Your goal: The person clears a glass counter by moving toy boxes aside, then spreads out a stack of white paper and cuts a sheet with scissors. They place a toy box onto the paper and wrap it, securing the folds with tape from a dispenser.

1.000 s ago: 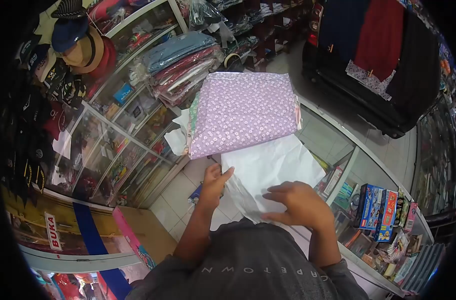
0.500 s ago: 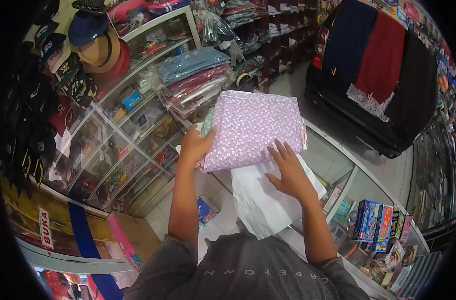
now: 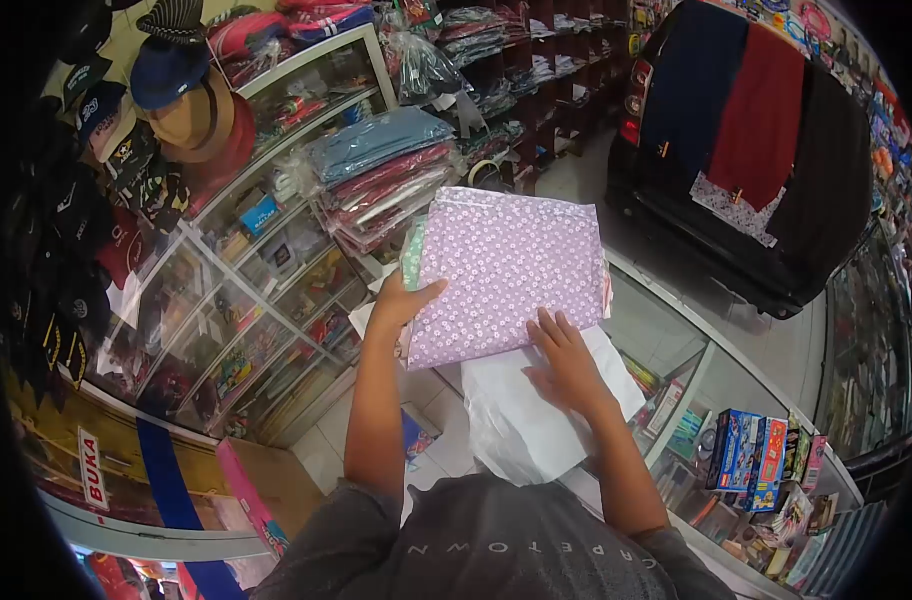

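Left hand (image 3: 401, 300) gripping the near-left edge of the folded lilac flower-print cloth (image 3: 506, 270), right hand (image 3: 566, 365) flat and open on the white plastic bag (image 3: 536, 410) just beneath it on the glass desk (image 3: 676, 330); best kept level and square

Left hand (image 3: 401, 300) grips the left edge of the folded purple floral cloth (image 3: 506, 270), thumb on top. Right hand (image 3: 566, 365) lies flat, fingers spread, at the cloth's near edge — over the white plastic bag (image 3: 526, 420) beneath it. Both sit on the glass tabletop (image 3: 676, 320). Left of them — a glass display case (image 3: 246, 300) with stacked folded clothes (image 3: 376, 170) on top, caps (image 3: 166, 80) hanging above. Boxed toys (image 3: 761, 450) at lower right.
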`<act>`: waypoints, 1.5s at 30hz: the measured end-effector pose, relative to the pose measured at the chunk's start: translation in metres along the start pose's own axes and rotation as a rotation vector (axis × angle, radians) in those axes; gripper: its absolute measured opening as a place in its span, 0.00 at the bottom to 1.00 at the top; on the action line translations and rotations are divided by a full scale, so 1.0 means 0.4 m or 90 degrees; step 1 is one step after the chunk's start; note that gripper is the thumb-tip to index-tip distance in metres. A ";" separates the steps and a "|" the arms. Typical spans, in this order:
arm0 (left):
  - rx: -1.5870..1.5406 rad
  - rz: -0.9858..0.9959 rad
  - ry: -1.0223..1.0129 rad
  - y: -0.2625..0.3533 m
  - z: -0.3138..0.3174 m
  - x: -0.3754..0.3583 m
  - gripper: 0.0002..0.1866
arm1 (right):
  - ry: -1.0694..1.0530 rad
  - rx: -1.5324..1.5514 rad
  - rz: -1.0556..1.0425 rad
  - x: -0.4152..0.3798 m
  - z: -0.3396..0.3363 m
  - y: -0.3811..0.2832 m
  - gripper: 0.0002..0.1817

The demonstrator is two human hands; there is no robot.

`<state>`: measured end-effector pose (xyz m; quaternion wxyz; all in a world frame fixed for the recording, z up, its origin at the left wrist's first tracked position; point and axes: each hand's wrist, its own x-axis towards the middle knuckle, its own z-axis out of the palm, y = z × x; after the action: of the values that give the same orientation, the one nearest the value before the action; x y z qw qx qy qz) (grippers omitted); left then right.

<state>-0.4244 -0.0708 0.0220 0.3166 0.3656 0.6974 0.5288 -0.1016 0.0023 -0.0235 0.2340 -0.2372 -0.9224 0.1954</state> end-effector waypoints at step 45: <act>0.410 0.362 -0.436 0.071 0.077 -0.463 0.37 | -0.192 0.015 0.153 -0.241 -0.159 -0.107 0.34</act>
<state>-0.2955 -0.2067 0.0522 0.2424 0.7692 0.5548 0.2042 -0.0081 -0.0676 0.0159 0.0705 -0.3106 -0.9098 0.2662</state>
